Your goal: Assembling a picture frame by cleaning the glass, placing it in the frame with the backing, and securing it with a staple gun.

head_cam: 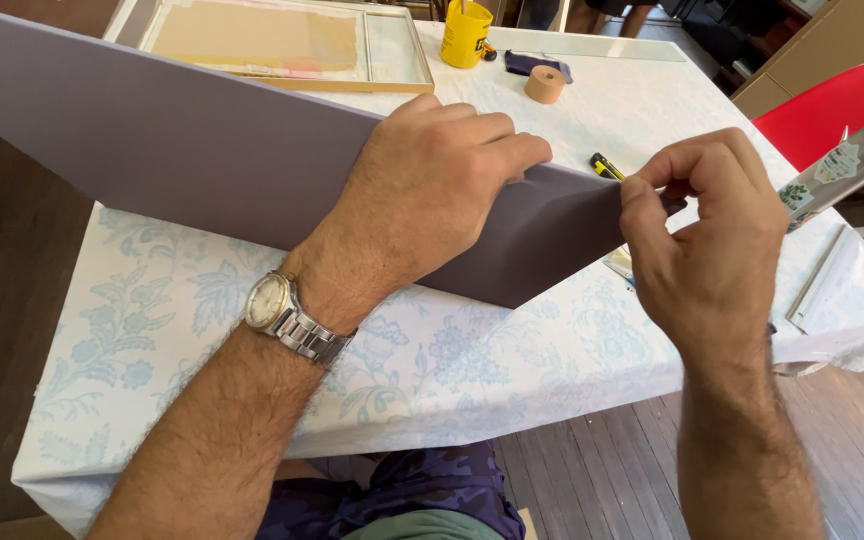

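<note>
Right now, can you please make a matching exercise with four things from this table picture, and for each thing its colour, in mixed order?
Things:
1. large flat board held by both hands
2. plastic cup at the far edge
3. roll of tape on the tablecloth
4. plastic chair beside the table

Colours:
A. red
B. grey-purple
C. tan
D. yellow

Pairs: 1-B, 2-D, 3-C, 4-A
</note>
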